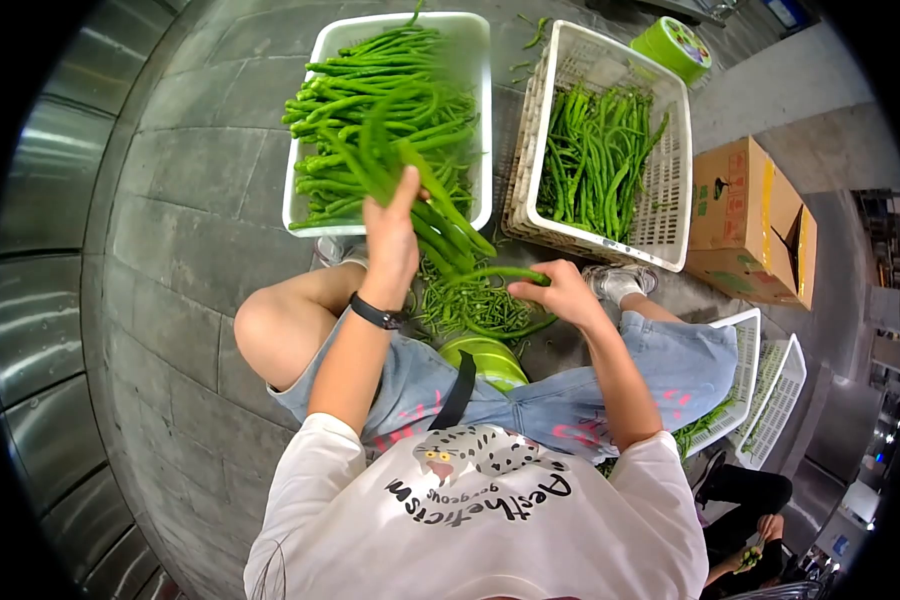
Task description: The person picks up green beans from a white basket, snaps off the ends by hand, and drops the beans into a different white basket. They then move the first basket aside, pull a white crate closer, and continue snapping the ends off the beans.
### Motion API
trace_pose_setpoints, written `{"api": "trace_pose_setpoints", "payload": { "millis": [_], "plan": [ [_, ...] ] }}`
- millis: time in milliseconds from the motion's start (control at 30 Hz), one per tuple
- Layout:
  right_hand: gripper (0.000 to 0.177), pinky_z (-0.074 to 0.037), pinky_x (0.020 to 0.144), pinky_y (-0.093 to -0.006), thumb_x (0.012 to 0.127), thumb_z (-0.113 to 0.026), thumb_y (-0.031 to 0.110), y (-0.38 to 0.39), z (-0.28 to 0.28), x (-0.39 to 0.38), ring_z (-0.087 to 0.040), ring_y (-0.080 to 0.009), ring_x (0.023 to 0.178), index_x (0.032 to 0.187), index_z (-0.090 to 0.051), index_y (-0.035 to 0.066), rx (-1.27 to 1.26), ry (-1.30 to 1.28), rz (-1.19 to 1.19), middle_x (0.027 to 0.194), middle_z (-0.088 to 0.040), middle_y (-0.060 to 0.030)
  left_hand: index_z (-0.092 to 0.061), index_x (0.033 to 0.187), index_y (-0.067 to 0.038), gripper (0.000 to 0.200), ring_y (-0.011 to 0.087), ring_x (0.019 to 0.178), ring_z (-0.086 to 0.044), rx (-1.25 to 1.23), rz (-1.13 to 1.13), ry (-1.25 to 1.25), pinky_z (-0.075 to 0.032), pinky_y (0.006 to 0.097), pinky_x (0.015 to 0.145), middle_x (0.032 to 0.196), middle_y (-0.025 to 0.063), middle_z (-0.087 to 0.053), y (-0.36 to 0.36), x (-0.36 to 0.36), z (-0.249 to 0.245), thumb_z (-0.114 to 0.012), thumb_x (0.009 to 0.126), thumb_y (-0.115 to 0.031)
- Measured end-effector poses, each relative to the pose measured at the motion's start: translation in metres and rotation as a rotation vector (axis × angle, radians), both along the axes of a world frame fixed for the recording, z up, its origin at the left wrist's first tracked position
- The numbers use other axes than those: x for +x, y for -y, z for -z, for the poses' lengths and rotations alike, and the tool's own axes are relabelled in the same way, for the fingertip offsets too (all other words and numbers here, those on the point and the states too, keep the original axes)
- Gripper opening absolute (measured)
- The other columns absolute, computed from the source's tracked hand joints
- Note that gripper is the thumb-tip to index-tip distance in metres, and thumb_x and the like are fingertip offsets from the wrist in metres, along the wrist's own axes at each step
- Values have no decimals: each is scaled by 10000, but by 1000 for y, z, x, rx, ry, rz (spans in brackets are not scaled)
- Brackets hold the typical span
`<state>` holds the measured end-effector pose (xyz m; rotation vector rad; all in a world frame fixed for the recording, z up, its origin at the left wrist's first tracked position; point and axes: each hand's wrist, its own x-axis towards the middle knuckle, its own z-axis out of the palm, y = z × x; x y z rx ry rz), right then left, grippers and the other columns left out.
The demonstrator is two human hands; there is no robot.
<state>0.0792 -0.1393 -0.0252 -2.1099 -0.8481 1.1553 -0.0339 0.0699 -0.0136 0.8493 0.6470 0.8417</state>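
White shirt (pixel 470 530): nearest, at 6 o'clock, printed with a spotted cat and lettering.
Grey floor (pixel 185 200): large slabs, fullest open room at 9 to 10 o'clock, beside the bent knee; only a narrow strip parts basin and crate.
Metal panels (pixel 45 300): shiny, curving along the 9 o'clock edge.
Denim shorts (pixel 640 375): legs spread, a green rounded object (pixel 485 360) between them.
White basin (pixel 303 180): near 12 o'clock, long green pods (pixel 340 110) heaped to its rim.
Slatted crate (pixel 675 225): 1 o'clock, atop others, more pods (pixel 595 150) inside.
Cardboard box (pixel 725 205): between 2 and 3 o'clock, beside the crate, yellow-taped.
Low white crates (pixel 770 400): near 4 o'clock, holding green pieces.
Co-worker (pixel 745 495): 4 o'clock, dark clothes, something green in hand.
Held bunch (pixel 435 225): centre, partly over the basin, its upper end blurred.
Trimmings (pixel 480 305): small green bits piled on the floor below the hands.
Green tub (pixel 672 50): upper 1 o'clock, by the crate's far corner.
Left hand (pixel 392 235): 11 o'clock, fingers closed round the bunch, black band at the wrist.
Right hand (pixel 560 295): 3 o'clock, thumb and fingers narrowed on one pod's end.
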Motion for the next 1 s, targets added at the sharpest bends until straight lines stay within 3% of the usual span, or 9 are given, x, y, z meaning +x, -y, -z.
{"api": "trace_pose_setpoints", "payload": {
  "millis": [133,267,300,400,567,600,700,867,1000],
  "plan": [
    [323,-469,636,-294,668,-777,263,25,34,0,-632,-201,633,838,-695,0,137,7,72,708,-670,-103,-582,966,-49,170,125,710,-549,-15,-47,63,-446,266,632,817,16,-590,-35,-12,-7,-664,852,-145],
    [530,-453,851,-354,672,-789,334,40,45,-10,-617,-292,979,1069,-646,12,146,104,45,1014,-648,-157,-579,972,-50,154,148,727,-577,-105,-67,-13,-454,271,587,834,32,-588,-55,-20,-4,-645,856,-126],
    [516,-452,845,-345,692,-779,335,43,47,-10,-608,-293,987,1065,-641,7,153,112,57,1052,-631,-159,-573,950,-48,127,147,728,-573,-148,-69,10,-457,269,589,822,34,-579,-64,-18,-3,-632,864,-120],
    [429,-454,805,-306,738,-748,292,54,62,-3,-609,-240,928,1043,-648,8,185,29,155,1031,-632,-124,-545,872,-39,94,168,738,-574,-286,-60,56,-461,272,597,785,52,-554,-105,1,6,-604,879,-112],
    [307,-450,738,-258,803,-695,231,59,57,2,-585,-117,798,1007,-654,5,193,-167,390,839,-646,-51,-516,942,-23,86,197,744,-587,-382,-159,59,-463,289,604,851,92,-580,-201,54,43,-534,905,-98],
    [239,-428,650,-229,834,-667,212,58,50,1,-540,-69,698,967,-656,14,196,-158,432,756,-627,-14,-514,890,12,106,240,701,-630,-351,-250,51,-466,316,568,835,117,-580,-215,61,52,-567,880,-80],
    [186,-376,585,-192,852,-650,200,64,49,3,-499,-37,647,931,-661,32,201,-311,573,761,-623,1,-518,898,27,104,253,691,-644,-285,-286,2,-474,329,553,857,128,-588,-243,75,47,-562,877,-65],
    [128,-297,422,-234,881,-598,169,71,50,6,-395,-53,471,920,-554,56,308,-520,706,777,-592,-4,-459,1007,97,225,316,737,-665,-215,-262,-76,-508,336,535,978,220,-559,-234,73,24,-554,895,-74],
    [128,-316,459,-242,882,-573,160,63,42,15,-439,-90,514,814,-530,61,564,-709,883,769,-564,-42,-478,961,37,282,219,682,-592,-159,-11,-29,-508,298,594,861,111,-565,-194,48,14,-639,869,-176]
  ]
}}
